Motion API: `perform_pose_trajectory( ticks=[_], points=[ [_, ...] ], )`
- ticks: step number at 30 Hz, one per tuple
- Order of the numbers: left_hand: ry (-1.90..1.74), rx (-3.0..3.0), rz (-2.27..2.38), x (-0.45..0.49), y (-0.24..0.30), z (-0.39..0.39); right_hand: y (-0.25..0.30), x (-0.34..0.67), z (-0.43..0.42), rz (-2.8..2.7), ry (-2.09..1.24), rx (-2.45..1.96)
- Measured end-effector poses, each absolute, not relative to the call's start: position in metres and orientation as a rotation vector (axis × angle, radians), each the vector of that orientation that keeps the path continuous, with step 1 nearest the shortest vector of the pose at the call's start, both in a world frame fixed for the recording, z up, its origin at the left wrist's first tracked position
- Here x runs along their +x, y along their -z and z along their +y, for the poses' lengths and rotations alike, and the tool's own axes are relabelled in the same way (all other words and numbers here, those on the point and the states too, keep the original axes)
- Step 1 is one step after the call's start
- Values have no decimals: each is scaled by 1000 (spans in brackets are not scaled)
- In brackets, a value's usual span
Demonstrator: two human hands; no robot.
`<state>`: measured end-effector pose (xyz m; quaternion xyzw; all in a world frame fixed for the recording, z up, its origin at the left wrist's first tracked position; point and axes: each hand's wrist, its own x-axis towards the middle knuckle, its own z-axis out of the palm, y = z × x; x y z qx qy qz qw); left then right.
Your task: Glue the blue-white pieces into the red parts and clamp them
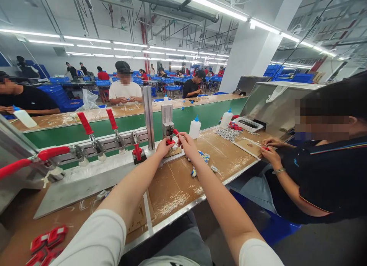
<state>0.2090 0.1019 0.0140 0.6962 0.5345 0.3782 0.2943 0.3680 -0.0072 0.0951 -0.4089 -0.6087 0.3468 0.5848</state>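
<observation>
A small toggle clamp (169,129) on an upright metal bracket stands on the bench in front of me. My left hand (163,148) is at its base, fingers closed on a small red part (170,142) under the clamp's tip. From the other side, my right hand (187,142) grips the clamp's red handle (176,132). The fingers partly cover both the part and the handle. Just right of my right hand lie several small blue, white and yellow pieces (204,156). Behind them a white glue bottle (195,127) with a blue cap stands upright.
A long fixture (99,145) with several red-handled toggle clamps fills the left side. Red frame-like parts (48,239) lie at lower left. A co-worker (323,174) sits close on my right, near a pile of grey pieces (228,134). A green conveyor belt (213,109) runs behind the bench.
</observation>
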Motion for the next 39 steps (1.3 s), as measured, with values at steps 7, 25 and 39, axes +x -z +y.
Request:
perform_pose_trajectory(
  ticks=[7,25,39],
  points=[
    [-934,1910,1422,210,-16,100,-47,370,-4,-1633,-739,-1059],
    [-103,2572,1458,56,-148,-81,-71,343,-29,-2379,-216,-1885],
    [-102,2174,2252,-75,-79,-216,-46,201,-130,-2853,-609,-934]
  ],
)
